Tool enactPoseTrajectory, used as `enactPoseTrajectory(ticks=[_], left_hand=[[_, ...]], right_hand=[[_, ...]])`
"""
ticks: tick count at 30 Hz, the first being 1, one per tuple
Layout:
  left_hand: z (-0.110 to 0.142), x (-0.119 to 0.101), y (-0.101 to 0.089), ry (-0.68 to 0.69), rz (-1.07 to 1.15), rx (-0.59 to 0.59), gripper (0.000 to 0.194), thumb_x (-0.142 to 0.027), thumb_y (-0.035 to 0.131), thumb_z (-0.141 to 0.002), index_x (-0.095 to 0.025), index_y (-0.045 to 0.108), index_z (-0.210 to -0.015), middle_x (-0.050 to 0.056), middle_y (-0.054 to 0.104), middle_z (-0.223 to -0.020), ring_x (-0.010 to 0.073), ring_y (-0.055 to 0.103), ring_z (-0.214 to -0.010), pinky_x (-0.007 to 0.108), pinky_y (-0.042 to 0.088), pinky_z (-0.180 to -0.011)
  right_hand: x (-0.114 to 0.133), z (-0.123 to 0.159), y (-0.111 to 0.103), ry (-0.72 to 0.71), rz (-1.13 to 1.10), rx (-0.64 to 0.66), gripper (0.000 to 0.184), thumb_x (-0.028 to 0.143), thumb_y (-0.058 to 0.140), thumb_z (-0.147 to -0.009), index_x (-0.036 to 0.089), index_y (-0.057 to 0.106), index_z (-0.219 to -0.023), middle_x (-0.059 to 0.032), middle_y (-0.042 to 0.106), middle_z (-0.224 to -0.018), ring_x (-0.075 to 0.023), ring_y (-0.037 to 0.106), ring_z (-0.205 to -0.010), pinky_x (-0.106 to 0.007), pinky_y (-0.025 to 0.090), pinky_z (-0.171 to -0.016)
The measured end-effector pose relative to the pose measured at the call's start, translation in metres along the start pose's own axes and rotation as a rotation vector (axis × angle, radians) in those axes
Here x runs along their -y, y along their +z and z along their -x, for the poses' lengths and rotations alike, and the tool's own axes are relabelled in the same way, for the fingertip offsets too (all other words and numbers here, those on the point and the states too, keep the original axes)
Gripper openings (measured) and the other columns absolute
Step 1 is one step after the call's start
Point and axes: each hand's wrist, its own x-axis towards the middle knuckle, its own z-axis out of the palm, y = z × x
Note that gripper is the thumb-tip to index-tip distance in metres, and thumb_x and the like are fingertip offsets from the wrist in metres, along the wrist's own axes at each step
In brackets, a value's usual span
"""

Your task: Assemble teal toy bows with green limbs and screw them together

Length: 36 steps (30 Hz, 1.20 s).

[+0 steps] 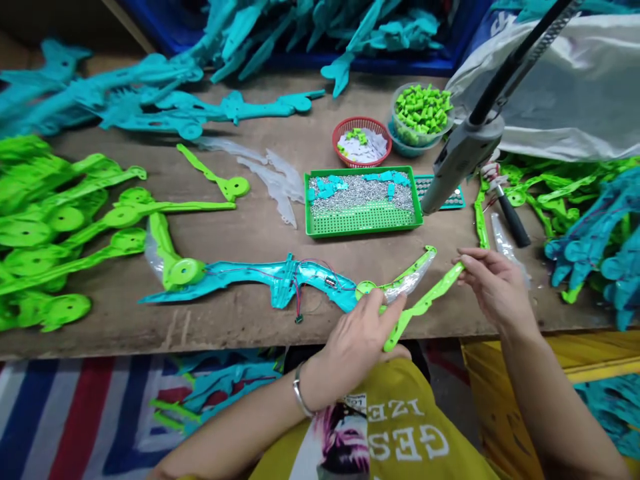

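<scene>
A long, narrow lime-green plastic piece (425,303) slants between my two hands. The fingers and thumb of my right hand (493,287) pinch its upper end. My left hand (357,333) is closed at its lower end, with some fingertips hidden. Under and beside my left hand lies a turquoise plastic bow-shaped half shell (240,272), inner side up, with thin wires and a small spring-like part in it. A green limb with a clear insert (407,277) sits at its right end, partly covered by my left hand. Another green limb (183,270) is at its left end.
Behind the shell stand a green tray (363,230) of screws and turquoise bits, a red basket (335,143) and a tub of green pieces (423,110). An electric screwdriver (460,153) hangs at right. Green parts (60,220) pile up left; a hammer (513,217) lies right.
</scene>
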Motion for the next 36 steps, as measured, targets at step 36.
enactPoseTrajectory(ticks=[36], left_hand=[[-0.022,0.029,0.036,-0.03,-0.256,-0.007,0.056,-0.033,0.053,-0.098,-0.019,0.04,-0.152,0.012,0.051,-0.151,0.0338,0.047,-0.137,0.054,0.039,-0.11]], right_hand=[[-0.006,-0.067,0.018,0.315,0.286,0.192,0.012,0.011,0.084,-0.069,0.012,0.073,-0.073,-0.0003,0.068,-0.06,-0.007,0.062,-0.051,-0.015,0.056,-0.052]])
